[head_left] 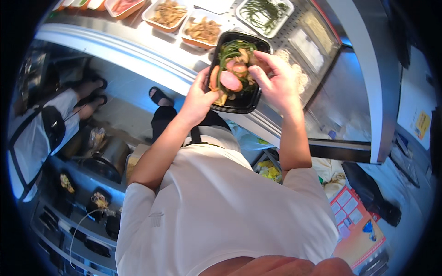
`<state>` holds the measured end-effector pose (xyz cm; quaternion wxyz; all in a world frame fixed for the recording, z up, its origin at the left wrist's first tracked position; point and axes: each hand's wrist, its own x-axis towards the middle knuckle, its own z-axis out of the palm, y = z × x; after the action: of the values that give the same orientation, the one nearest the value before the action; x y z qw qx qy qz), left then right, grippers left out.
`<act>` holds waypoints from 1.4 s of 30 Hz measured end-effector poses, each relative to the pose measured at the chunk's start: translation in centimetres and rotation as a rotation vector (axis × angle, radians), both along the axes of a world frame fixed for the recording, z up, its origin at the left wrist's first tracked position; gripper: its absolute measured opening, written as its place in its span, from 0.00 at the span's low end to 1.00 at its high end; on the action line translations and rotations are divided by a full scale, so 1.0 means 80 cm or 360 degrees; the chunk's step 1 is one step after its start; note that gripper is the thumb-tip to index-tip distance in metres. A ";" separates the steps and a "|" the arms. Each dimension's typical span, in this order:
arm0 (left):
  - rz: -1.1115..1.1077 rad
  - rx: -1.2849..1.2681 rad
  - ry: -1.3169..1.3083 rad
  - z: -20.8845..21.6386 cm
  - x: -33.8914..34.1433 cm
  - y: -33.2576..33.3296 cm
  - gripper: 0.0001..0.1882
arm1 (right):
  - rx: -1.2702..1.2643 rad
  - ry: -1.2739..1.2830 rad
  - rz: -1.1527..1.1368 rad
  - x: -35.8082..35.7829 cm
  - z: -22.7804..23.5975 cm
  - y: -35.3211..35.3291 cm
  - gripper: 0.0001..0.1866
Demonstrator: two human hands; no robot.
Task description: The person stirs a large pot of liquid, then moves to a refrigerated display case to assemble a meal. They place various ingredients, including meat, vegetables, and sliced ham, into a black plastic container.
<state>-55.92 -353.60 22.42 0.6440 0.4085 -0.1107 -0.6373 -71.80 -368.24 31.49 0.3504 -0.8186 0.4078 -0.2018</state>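
A black plastic food container (pixel 241 103) is tilted in front of me, over the counter's near edge. Green vegetable stems, mushroom pieces and pink round slices (pixel 230 81) lie inside it. My left hand (pixel 200 99) grips its left side, thumb over the rim by the food. At the container's right side is my right hand (pixel 278 80), thumb and fingers apart and reaching over the rim to the food. Whether its fingertips touch the food I cannot tell. Just beyond the container sit a tray of brown mushroom strips (pixel 202 30) and a white tray of green stems (pixel 263 14).
More ingredient trays (pixel 165 13) line the lit counter. Pale noodle bundles (pixel 299 76) and clear bins (pixel 307 48) stand to the right. At left, another person (pixel 48 124) stands near a dark shelf rack (pixel 87 207) with filled black containers. A red-edged box (pixel 354 221) lies lower right.
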 end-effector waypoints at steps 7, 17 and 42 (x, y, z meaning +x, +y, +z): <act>-0.0052 0.0065 0.0017 -0.013 -0.028 -0.017 0.37 | 0.0162 -0.0610 -0.0567 -0.076 -0.025 -0.050 0.09; -0.0082 0.0016 -0.0126 -0.036 -0.039 -0.095 0.39 | -0.0277 0.1334 -0.1021 -0.442 -0.281 -0.376 0.27; -0.0331 0.0097 -0.0012 -0.113 -0.110 -0.236 0.43 | 0.0747 0.0099 -0.1278 -0.480 -0.335 -0.417 0.16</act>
<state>-64.71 -372.48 13.38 0.5612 0.4164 -0.1355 -0.7023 -110.16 -401.58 4.68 0.4078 -0.5002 0.7374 -0.1991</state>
